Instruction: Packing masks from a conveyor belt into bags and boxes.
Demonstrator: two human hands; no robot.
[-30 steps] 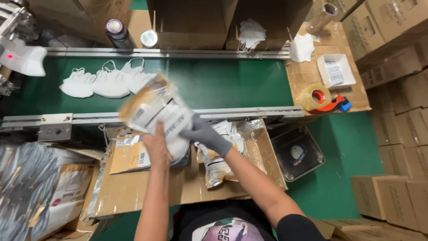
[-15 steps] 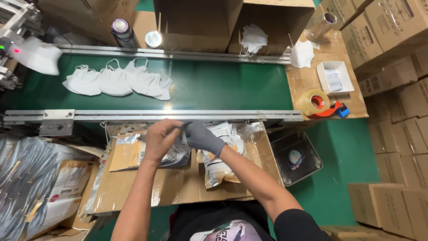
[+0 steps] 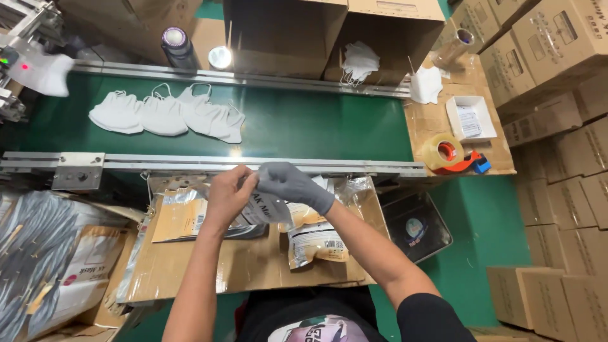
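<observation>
My bare left hand (image 3: 229,195) and my grey-gloved right hand (image 3: 292,186) both grip the top of one clear-and-tan pouch (image 3: 266,209), held low over the cardboard work surface (image 3: 253,266). More flat pouches lie below it: a stack (image 3: 180,215) on the left and another (image 3: 313,240) on the right. Several white masks (image 3: 164,114) lie in a row on the green conveyor belt (image 3: 304,126), beyond the metal rail.
A bundle of bagged pouches (image 3: 44,253) sits at the left. Cardboard boxes (image 3: 329,31) stand behind the belt. A tape roll (image 3: 443,152), a small white box (image 3: 472,117) and loose masks rest on the side table. More cartons (image 3: 557,126) are stacked at the right.
My hands lowered the pouch from above the rail to just over the cardboard, both gripping its top edge. The masks on the belt shifted right.
</observation>
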